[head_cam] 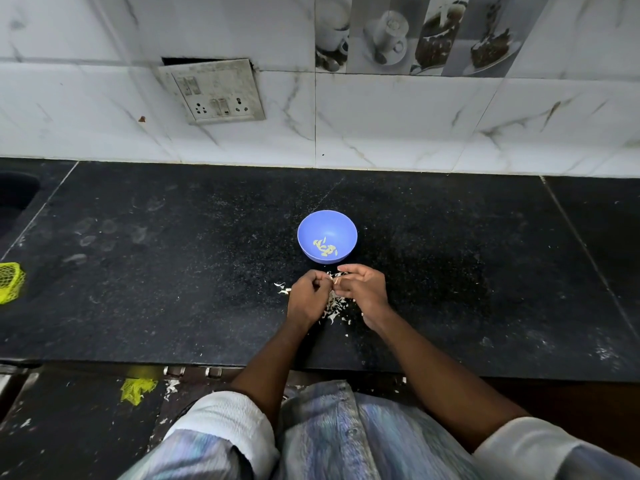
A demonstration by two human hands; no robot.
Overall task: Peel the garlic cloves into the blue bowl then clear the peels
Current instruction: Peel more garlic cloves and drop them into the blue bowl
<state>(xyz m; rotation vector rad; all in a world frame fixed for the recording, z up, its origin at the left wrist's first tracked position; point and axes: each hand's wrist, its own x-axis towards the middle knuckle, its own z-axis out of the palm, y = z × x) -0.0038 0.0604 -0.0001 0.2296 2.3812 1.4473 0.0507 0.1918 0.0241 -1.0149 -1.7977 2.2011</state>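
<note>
A blue bowl [327, 226] stands on the black counter [173, 271], with several peeled garlic cloves [325, 249] lying in its bottom. Just in front of the bowl my left hand [306, 299] and my right hand [363, 289] meet, fingertips together over a small garlic clove [335, 281] that they pinch between them; the clove is mostly hidden by the fingers. White garlic peels [334, 306] lie scattered on the counter under and around both hands.
A yellow mesh bag [10, 282] lies at the counter's left edge, near a dark sink opening [15, 195]. A switch and socket plate [213, 91] hangs on the tiled wall behind. More peels and a yellow mesh scrap [136, 389] lie on the floor below the counter edge.
</note>
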